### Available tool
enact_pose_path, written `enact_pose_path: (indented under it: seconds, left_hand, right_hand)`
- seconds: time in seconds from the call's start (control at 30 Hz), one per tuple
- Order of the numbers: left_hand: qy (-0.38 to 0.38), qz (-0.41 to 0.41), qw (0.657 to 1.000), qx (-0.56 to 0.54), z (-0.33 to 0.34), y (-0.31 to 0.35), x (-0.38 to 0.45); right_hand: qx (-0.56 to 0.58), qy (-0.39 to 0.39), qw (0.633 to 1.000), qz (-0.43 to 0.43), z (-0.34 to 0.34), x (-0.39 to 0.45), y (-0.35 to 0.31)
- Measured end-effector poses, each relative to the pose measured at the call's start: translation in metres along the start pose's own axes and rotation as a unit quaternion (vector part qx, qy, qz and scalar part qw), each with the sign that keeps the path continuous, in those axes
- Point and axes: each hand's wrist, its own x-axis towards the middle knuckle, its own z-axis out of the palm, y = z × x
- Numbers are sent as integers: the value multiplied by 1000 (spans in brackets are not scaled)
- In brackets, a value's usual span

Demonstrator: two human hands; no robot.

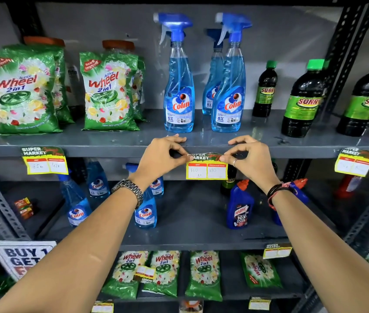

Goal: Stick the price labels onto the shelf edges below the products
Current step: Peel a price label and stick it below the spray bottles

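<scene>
A yellow price label with a green and red header and handwritten figures hangs at the grey shelf edge, below the blue Colin spray bottles. My left hand pinches the label's top left corner. My right hand pinches its top right corner. Both hands rest fingers on the shelf's lip. The label's top strip looks bent against the edge. Another label is stuck below the Wheel packs, and a third label below the Sunny bottles.
The shelf below holds more Colin bottles and a blue Harpic bottle. Lower down lie Wheel packs with smaller labels. A "Buy 1 Get" sign hangs at lower left. Perforated uprights frame the rack.
</scene>
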Motion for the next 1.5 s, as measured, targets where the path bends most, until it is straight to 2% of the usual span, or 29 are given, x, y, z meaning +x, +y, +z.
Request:
enact_pose_path:
  seconds: [0.43, 0.83, 1.03, 1.13, 1.27, 1.5]
  left_hand:
    - [26, -10, 1000, 9, -1, 6, 6]
    - [12, -47, 999, -1, -1, 5, 15]
    - [54, -77, 996, 12, 4, 4, 19]
    - [58, -62, 996, 20, 2, 6, 19]
    - [26, -43, 998, 38, 3, 13, 18]
    - [78, -48, 993, 77, 12, 18, 17]
  right_hand:
    - [4, 22, 1000, 3, 2, 8, -1]
    - [-6, 25, 1000, 10, 4, 11, -3]
    - [-15, 50, 999, -1, 9, 11, -3]
    - [-1, 52, 999, -4, 8, 12, -4]
    - [-1, 31, 999, 13, 9, 14, -5]
    - [-58, 36, 997, 31, 19, 20, -15]
